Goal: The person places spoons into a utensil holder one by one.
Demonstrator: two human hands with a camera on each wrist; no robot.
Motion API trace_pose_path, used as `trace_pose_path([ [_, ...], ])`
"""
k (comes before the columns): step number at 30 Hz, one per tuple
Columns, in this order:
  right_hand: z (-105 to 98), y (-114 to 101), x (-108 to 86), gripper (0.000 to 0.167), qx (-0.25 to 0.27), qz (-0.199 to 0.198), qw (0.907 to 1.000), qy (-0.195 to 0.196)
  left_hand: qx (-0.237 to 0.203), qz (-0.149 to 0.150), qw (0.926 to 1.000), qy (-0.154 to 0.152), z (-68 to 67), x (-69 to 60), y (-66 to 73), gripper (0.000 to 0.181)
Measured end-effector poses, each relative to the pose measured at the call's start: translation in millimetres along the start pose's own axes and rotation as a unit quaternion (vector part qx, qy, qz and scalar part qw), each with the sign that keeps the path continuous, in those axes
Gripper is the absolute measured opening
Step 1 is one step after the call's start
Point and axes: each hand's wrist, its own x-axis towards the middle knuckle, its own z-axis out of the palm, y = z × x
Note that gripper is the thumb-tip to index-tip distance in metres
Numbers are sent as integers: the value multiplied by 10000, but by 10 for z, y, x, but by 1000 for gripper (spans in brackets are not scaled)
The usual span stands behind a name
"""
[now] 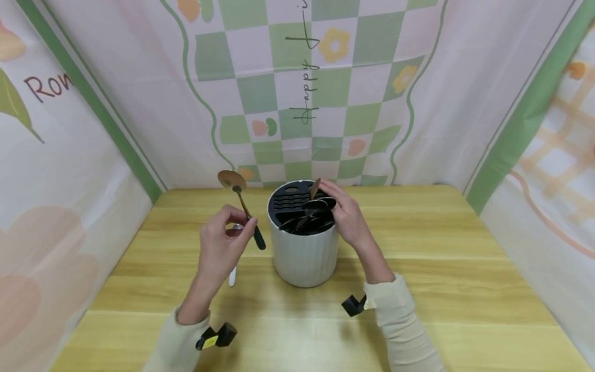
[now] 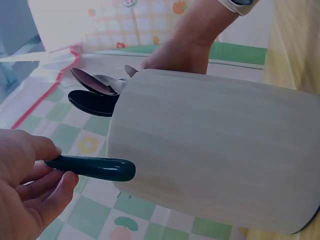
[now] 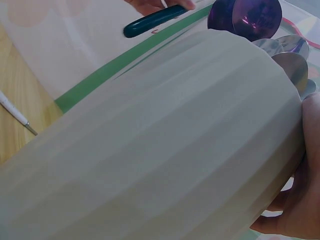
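Observation:
In the head view, my left hand [image 1: 223, 240] pinches a spoon [image 1: 232, 181] by its dark green handle, with the round gold-coloured bowl pointing up. The spoon is in the air, left of a white ribbed utensil holder [image 1: 304, 258]. Close up in the left wrist view, the handle's free end [image 2: 107, 168] points toward the holder. My right hand [image 1: 348, 214] grips the holder's right side near the rim, its fingers [image 3: 277, 222] bent round the wall. Several spoons [image 1: 316, 206] stand bowl up in the holder's black slotted top [image 1: 290, 201].
A white-handled utensil [image 1: 232, 276] lies on the wooden table [image 1: 441, 268], partly hidden behind my left hand. Printed fabric [image 1: 316, 77] hangs behind the table and along both sides. Each sleeve bears a small black device [image 1: 353, 306] at the wrist.

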Motion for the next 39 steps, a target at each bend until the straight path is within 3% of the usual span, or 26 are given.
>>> trace_pose_path([
  [8, -2, -15, -2, 54, 3, 10, 10000, 19, -348, 443, 9977, 383, 16, 112, 70, 11],
  [22, 3, -2, -6, 53, 43, -3, 10000, 49, -345, 706, 9950, 620, 137, 308, 192, 15],
  [27, 2, -19, -8, 55, 53, 10, 10000, 13, -330, 785, 9954, 428, 215, 372, 210, 15],
  [34, 1, -2, -10, 56, 69, 45, 10000, -11, -233, 521, 9983, -150, 338, 393, 161, 12],
  [39, -6, -9, -7, 57, 64, 66, 10000, -21, -73, 574, 9975, -411, 391, 378, 128, 7],
])
